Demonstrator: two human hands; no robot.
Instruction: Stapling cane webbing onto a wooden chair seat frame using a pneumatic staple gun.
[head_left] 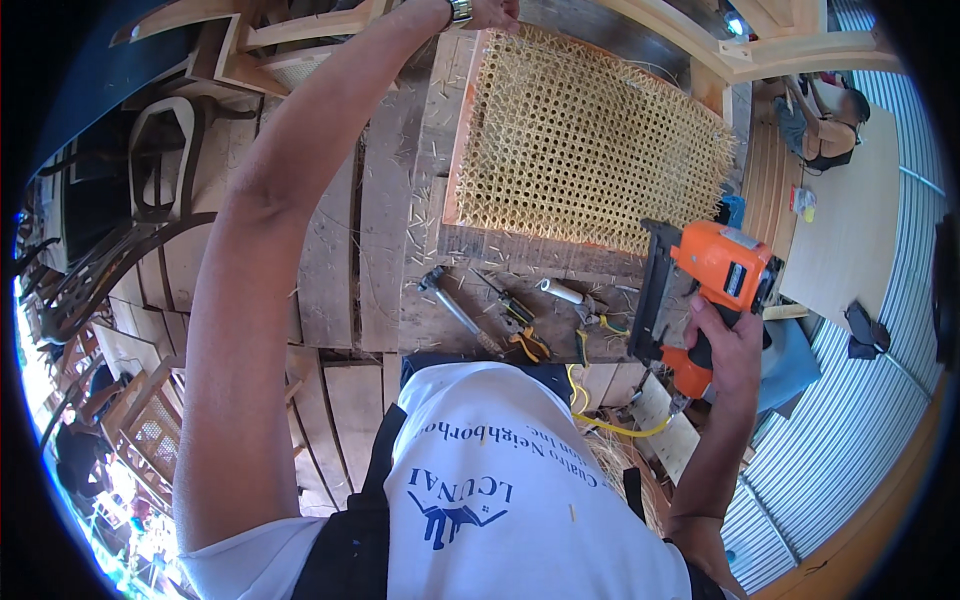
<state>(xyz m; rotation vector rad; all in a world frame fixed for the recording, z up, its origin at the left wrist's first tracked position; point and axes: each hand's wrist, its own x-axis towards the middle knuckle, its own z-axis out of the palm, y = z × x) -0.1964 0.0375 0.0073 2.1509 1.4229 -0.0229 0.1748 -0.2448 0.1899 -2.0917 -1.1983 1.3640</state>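
A panel of woven cane webbing [590, 140] with frayed strand ends lies over a reddish wooden frame [462, 150] on the workbench. My left hand [490, 13] reaches to its far left corner, fingers closed at the webbing's edge; the top of the picture cuts off part of this hand. Wrapped round the handle of an orange and black pneumatic staple gun [722, 262] is my right hand [733, 345]. The gun is held near the panel's near right corner, and a yellow air hose [630, 430] runs from its handle.
Before me on the bench lie a hammer [460, 310], a screwdriver [505, 298], pliers [530, 345] and a white cylinder [560, 290]. Cane scraps litter the planks. Wooden chair frames [165, 160] stand left; a wooden frame [750, 55] rises far right. Another person [825, 125] sits beyond, at right.
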